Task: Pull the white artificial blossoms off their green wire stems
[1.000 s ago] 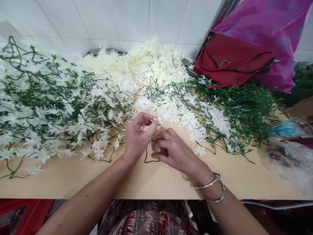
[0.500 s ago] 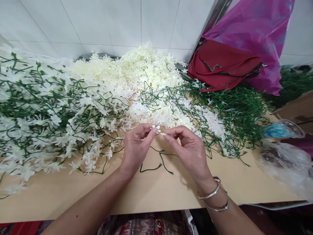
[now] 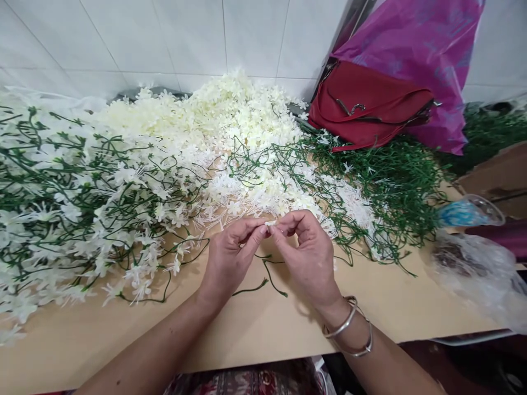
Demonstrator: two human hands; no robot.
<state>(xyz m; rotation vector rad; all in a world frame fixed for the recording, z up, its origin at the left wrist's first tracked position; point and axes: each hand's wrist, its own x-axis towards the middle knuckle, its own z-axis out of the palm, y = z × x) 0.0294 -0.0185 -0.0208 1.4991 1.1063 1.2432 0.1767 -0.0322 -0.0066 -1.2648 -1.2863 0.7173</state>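
Purple bag's [image 3: 436, 71] print [image 3: 448, 35] blurs; left hand [image 3: 225, 258] and right hand [image 3: 312, 260] fingers [image 3: 281, 238] pinch white flower [image 3: 269, 223].

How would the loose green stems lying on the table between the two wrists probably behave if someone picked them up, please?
The green stems look thin, so they would probably feel light. Their curves suggest they may hold a bend rather than flop limply. Those same bends would likely keep them from rolling far.

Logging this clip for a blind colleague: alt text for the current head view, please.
The left hand and right hand pinch a small white piece together above a table. White flowers are heaped left and beyond; green stems and a red bag lie right.
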